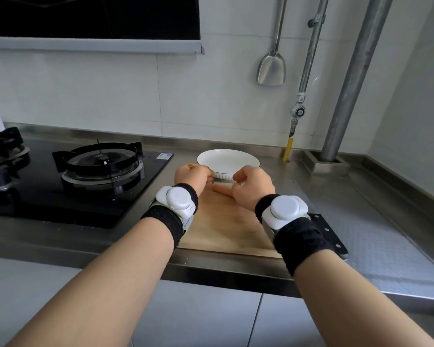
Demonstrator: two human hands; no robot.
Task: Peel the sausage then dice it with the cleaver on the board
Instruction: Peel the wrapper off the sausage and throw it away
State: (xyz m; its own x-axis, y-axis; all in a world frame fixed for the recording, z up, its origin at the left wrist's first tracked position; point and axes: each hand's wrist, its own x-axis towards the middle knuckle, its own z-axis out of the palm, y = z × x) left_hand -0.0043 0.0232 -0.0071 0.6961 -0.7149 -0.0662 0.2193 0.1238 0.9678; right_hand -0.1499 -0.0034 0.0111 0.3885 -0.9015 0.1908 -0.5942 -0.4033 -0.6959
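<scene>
A pinkish sausage [222, 190] lies over the far end of the wooden board [223, 226]. My right hand [253, 189] grips its right part with curled fingers, so only the left end shows. My left hand [192, 176] hovers just left of that end, its fingers curled round a thin brownish piece that looks like casing. The cleaver [328, 234] lies on the counter along the board's right edge; its black riveted handle shows and my right wrist hides the blade.
A white plate [246, 159] stands just behind the board. A black gas hob [103, 166] with pan supports fills the counter to the left. A steel spatula [272, 68] hangs on the wall, and pipes [348, 96] run down at the right.
</scene>
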